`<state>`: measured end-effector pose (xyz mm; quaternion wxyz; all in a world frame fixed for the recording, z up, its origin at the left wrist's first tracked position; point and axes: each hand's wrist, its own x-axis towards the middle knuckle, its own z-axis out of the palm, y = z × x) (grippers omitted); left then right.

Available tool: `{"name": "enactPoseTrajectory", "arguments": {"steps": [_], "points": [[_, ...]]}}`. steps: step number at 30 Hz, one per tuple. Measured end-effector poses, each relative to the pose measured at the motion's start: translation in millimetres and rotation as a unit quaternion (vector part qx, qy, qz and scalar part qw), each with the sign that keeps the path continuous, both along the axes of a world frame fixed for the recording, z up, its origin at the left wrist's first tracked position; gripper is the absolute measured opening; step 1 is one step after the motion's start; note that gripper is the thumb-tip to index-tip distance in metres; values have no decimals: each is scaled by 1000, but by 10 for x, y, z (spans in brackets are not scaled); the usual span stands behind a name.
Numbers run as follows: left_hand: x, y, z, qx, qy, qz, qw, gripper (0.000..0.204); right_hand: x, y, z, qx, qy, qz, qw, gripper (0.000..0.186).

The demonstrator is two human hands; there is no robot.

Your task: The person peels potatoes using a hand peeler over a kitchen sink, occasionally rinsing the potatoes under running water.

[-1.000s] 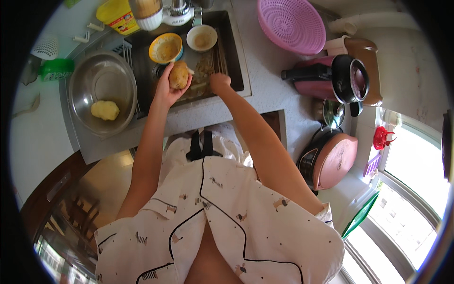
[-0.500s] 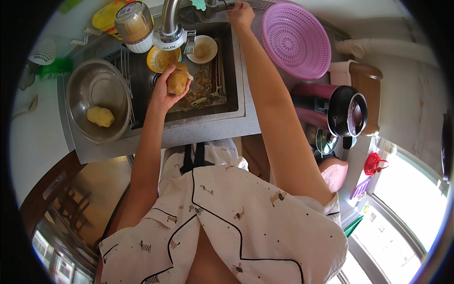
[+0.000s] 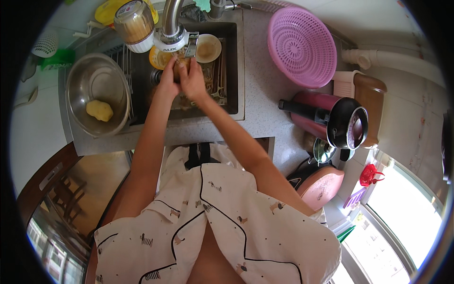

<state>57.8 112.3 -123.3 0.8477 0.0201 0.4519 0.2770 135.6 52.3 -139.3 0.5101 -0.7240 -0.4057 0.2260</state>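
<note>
Under the faucet [image 3: 172,35], my left hand [image 3: 168,80] and my right hand [image 3: 191,80] are closed round a brown potato [image 3: 181,61], which they largely hide, and what looks like running water falls on it. Below them is the steel sink [image 3: 231,80], with a yellow bowl [image 3: 158,59], a white bowl [image 3: 208,47], chopsticks and scraps. Left of the sink, a pale peeled potato [image 3: 99,110] lies in a steel basin [image 3: 80,80].
At the right of the counter [image 3: 255,113] stand a pink colander [image 3: 302,47], a pink appliance with black handle [image 3: 307,113] and a pink lidded pan [image 3: 321,184]. A jar [image 3: 132,23] stands behind the sink. A window [image 3: 402,213] is at lower right.
My right hand went from low in the sink up to the tap fittings, then came back down onto the potato. What looks like water now runs onto it.
</note>
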Motion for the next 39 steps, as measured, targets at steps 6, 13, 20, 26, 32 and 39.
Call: {"name": "enactPoseTrajectory", "arguments": {"steps": [6, 13, 20, 26, 32, 39], "points": [[121, -153, 67, 37, 157, -66, 985, 48, 334, 332, -283, -232, -24, 170, 958, 53], [109, 110, 174, 83, 150, -321, 932, 59, 899, 201, -1127, -366, 106, 51, 923, 66], [-324, 212, 237, 162, 221, -331, 903, 54, 311, 171, -449, -181, 304, 47, 934, 63], [86, -10, 48, 438, 411, -140, 787, 48, -36, 440, -210, 31, 576, -183, 796, 52], [2, 234, 142, 553, 417, -76, 717, 48, -337, 345, 16, -48, 748, -253, 612, 55], [33, 482, 137, 392, 345, -61, 851, 41, -84, -80, -359, -144, 453, -3, 880, 43]]}}
